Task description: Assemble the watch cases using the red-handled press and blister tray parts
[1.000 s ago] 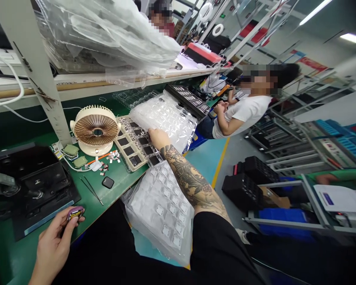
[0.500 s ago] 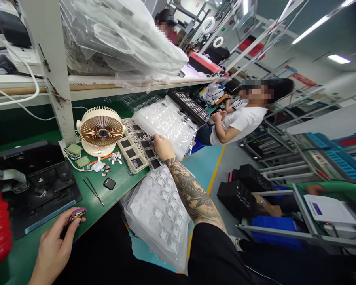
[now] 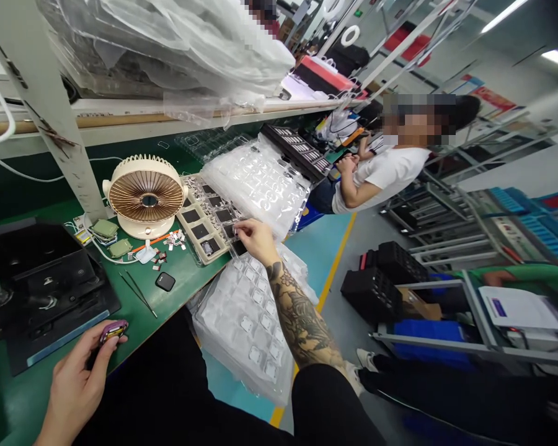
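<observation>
My right hand (image 3: pixel 255 238) reaches over the near end of a beige tray (image 3: pixel 196 249) of dark square parts, fingers pinched on something I cannot make out above the tray. A stack of clear blister trays (image 3: pixel 260 179) lies across the tray's far half. My left hand (image 3: pixel 81 378) rests at the bench's front edge, closed on a small purple device (image 3: pixel 113 331). More clear blister trays (image 3: pixel 246 322) hang off the bench edge under my right forearm.
A beige desk fan (image 3: pixel 144 197) stands on the green bench (image 3: pixel 177 291). Tweezers (image 3: pixel 139 294), a small black square part (image 3: pixel 165 282) and scattered bits lie near it. A black fixture (image 3: pixel 41 285) sits left. A seated person in white (image 3: pixel 381 176) works farther along.
My right hand drew back from the clear tray stack toward the near end of the beige tray and closed into a pinch. My left hand stayed put with the purple device.
</observation>
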{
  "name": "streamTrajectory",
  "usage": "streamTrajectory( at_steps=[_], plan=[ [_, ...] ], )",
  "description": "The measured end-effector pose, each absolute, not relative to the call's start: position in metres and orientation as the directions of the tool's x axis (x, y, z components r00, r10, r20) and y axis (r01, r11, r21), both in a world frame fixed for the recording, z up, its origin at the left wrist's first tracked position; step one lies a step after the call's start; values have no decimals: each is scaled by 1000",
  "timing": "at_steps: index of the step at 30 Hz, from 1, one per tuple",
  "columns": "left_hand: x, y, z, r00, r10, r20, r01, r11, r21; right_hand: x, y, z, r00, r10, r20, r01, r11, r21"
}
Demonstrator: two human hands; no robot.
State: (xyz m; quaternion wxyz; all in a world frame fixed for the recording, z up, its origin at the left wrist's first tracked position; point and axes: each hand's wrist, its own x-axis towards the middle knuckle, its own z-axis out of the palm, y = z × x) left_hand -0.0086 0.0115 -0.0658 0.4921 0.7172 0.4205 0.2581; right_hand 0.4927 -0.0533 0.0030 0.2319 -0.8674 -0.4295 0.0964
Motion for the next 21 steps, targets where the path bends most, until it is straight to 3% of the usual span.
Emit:
streamTrajectory(
  at_steps=[7, 15, 21],
  plan=[
    [-8, 10, -67, 491, 871, -32, 330, -152, 932, 493, -50, 7, 570, 820, 58, 759, -498, -418],
    [-11, 12, -74, 513, 858, -9, 303, -171, 937, 493, -32, 18, 505, 863, -22, 845, -499, -194],
    [1, 7, -58, 421, 901, -105, 243, 0, 970, 484, -26, 15, 578, 815, 23, 813, -574, -97]
  ],
)
